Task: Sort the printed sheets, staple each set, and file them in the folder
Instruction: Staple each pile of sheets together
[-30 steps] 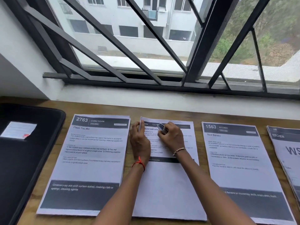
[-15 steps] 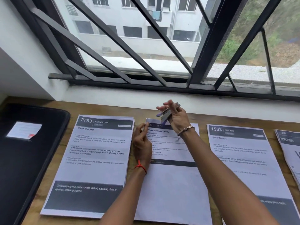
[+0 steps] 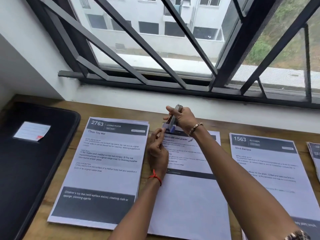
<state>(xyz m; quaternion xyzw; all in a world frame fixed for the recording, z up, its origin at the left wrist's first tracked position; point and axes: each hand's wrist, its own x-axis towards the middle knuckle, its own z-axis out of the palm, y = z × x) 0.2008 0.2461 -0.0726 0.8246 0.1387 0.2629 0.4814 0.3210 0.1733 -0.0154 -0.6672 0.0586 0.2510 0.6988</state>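
Three sets of printed sheets lie side by side on the wooden desk: the "2763 Clean Toy Mat" set (image 3: 107, 167) on the left, the "cold relief powder" set (image 3: 188, 196) in the middle and the "1563 Slice Banana" set (image 3: 270, 172) on the right. My right hand (image 3: 183, 120) grips a small metal stapler (image 3: 174, 119) with a blue end, held tilted over the middle set's top left corner. My left hand (image 3: 156, 151) pinches that lifted corner. The black folder (image 3: 29, 167) lies shut at the far left.
A further stack of sheets (image 3: 314, 153) shows at the right edge. A white label (image 3: 32, 131) is stuck on the folder. The white sill and barred window (image 3: 173, 58) run close behind the desk's far edge.
My right hand lifted the stapler off the middle set's top and now holds it raised at the corner. My left hand shifted from pressing the sheet to pinching its corner.
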